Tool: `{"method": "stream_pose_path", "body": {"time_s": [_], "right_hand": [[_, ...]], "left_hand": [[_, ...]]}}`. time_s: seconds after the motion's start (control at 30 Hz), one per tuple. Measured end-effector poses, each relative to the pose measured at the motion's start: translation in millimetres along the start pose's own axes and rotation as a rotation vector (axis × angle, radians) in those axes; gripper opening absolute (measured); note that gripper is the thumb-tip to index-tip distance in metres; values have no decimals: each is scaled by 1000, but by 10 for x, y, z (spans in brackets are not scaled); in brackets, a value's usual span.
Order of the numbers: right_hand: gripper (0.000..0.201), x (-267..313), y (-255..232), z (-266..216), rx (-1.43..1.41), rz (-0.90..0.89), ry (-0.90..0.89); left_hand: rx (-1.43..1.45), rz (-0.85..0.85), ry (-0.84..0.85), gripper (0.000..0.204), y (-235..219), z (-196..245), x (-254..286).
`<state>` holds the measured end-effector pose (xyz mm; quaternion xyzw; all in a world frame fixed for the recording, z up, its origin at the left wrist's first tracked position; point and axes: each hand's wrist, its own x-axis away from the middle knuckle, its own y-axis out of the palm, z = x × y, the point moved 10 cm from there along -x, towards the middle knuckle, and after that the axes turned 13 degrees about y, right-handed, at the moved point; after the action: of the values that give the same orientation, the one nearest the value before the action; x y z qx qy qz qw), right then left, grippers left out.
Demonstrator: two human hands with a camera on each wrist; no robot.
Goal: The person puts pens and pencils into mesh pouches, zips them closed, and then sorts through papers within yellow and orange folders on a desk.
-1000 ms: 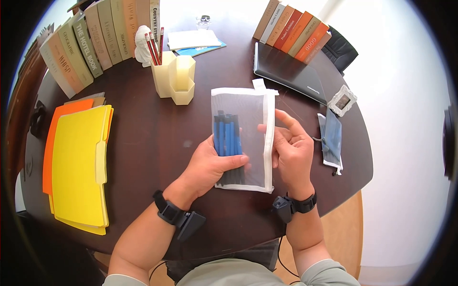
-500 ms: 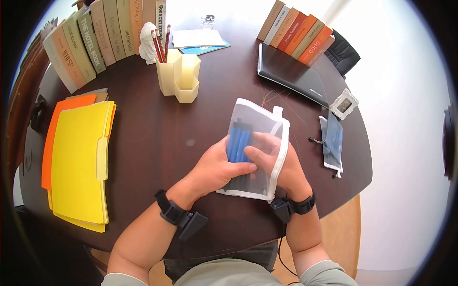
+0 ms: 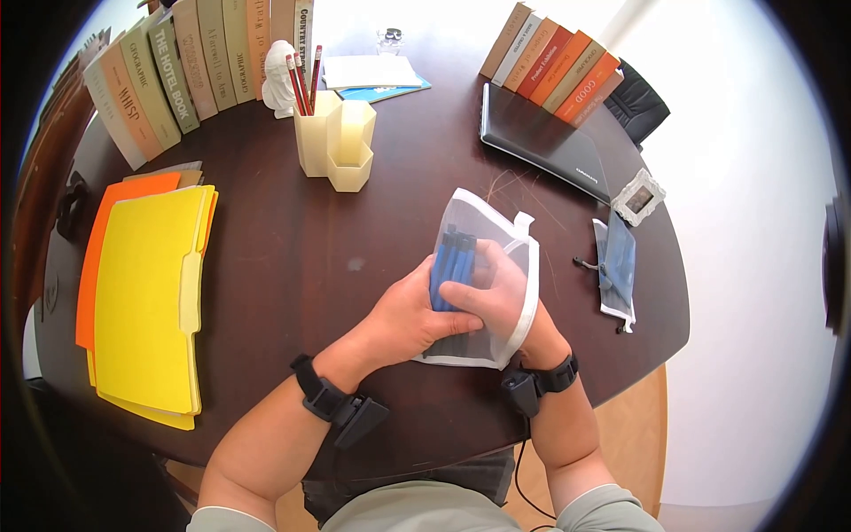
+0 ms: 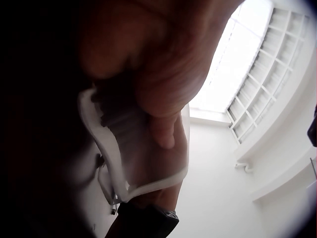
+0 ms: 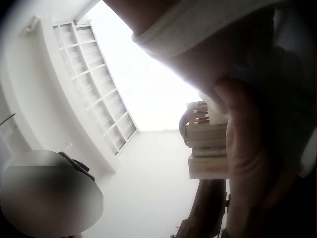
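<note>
A white-edged mesh zip pouch point(image 3: 523, 275) is held over the table's front part. Inside it stands a bundle of blue pens point(image 3: 456, 266) with black ends. My left hand point(image 3: 408, 310) grips pouch and pens from outside, its thumb lying across the front. My right hand point(image 3: 501, 288) reaches in through the opening on the right, seen through the mesh; its thumb lies over the pens and its fingers curl beside them. The left wrist view shows the pouch's white edging point(image 4: 153, 186) dark and close. In the right wrist view, the right thumb point(image 5: 242, 124) is beneath the white edge.
Yellow folders point(image 3: 146, 301) lie left. Behind stand a cream pen holder point(image 3: 346, 168) with pencils, a white bust point(image 3: 279, 84) and book rows point(image 3: 164, 80). A closed laptop point(image 3: 541, 146), picture frame point(image 3: 638, 197) and small blue-and-white pouch point(image 3: 616, 266) occupy the right side.
My right hand has gone from the pouch's zip edge to inside it, up to the pens. The pouch has shifted right and tilted, its opening bowed wide. My left hand keeps its grip.
</note>
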<state>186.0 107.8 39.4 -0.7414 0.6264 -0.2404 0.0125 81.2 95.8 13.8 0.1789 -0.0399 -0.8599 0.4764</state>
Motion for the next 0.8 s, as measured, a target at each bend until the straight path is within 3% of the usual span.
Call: {"method": "stream_pose_path", "body": {"time_s": [0.3, 0.4, 0.57, 0.8], "right_hand": [[47, -2, 19, 8, -95, 11, 66], [42, -31, 7, 38, -125, 13, 13], [39, 8, 2, 0, -119, 19, -18], [42, 38, -15, -72, -138, 66, -67]], "left_hand": [[83, 25, 3, 79, -41, -37, 9], [69, 46, 27, 79, -64, -91, 15], [11, 49, 97, 75, -77, -65, 16], [58, 97, 64, 63, -91, -67, 26]]}}
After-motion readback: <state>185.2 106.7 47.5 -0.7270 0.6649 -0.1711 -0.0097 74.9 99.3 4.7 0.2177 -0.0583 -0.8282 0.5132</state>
